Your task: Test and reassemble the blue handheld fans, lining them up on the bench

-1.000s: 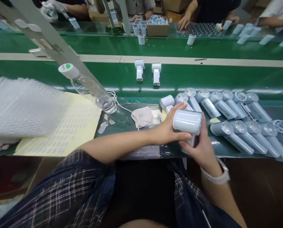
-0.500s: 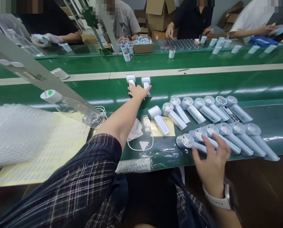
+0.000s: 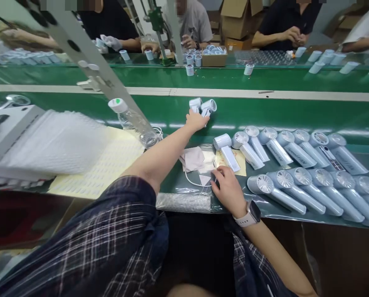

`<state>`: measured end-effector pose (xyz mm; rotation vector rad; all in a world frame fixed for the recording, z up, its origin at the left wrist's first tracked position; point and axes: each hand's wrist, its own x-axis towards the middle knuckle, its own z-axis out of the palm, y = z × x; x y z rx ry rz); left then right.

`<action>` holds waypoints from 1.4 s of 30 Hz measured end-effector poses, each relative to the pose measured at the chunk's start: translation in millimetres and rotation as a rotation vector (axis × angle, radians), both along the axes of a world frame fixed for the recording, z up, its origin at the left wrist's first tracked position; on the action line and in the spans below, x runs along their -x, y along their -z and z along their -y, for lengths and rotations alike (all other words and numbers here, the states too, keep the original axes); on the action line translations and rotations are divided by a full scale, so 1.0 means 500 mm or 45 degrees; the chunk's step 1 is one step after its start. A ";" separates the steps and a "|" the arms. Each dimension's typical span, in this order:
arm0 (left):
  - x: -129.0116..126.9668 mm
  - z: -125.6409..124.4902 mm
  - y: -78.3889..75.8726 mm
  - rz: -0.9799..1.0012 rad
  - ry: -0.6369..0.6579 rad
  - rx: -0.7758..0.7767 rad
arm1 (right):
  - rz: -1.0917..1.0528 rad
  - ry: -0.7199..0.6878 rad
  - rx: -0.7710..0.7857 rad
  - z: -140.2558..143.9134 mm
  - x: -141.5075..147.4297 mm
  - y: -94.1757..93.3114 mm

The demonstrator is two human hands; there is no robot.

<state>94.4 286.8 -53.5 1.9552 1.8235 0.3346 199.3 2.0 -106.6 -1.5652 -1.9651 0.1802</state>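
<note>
Two pale blue handheld fans, a left one (image 3: 196,103) and a right one (image 3: 209,105), stand close together on the green belt. My left hand (image 3: 196,120) reaches out to them, its fingers closed around their handles. Close to the bench edge, my right hand (image 3: 230,190) hovers at a thin white cable (image 3: 192,182), thumb and index finger apart. Beside that hand is a small white triangle (image 3: 204,180). A single fan (image 3: 229,153) lies on a yellow paper (image 3: 241,163) just beyond it. Whether the right fingertips touch the cable, I cannot tell.
Two rows of wrapped fans, a back row (image 3: 295,146) and a front row (image 3: 308,185), lie to the right. A clear bottle (image 3: 130,121) and a slanted metal post (image 3: 110,84) stand left, near a sticker sheet (image 3: 94,177). Co-workers sit across the belt.
My left hand has closed on the two fans and drawn them together; the right one has turned. My right hand has moved left from the front row to the cable. The view has swung left.
</note>
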 end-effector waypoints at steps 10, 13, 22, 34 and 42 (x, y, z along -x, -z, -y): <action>0.288 0.383 -0.008 0.365 0.185 0.021 | 0.187 0.053 -0.004 -0.003 0.001 0.018; 0.294 0.429 -0.022 0.903 0.265 -0.024 | 0.281 0.063 0.033 -0.011 0.010 0.008; 0.201 0.462 -0.155 2.473 0.483 0.900 | 0.471 0.236 -0.010 -0.003 0.049 0.003; 0.168 0.438 -0.140 2.677 -0.002 1.365 | 0.329 0.200 -0.121 -0.017 0.026 0.030; 0.154 0.446 -0.141 2.673 -0.217 1.421 | 0.207 0.207 -0.065 -0.008 0.030 -0.034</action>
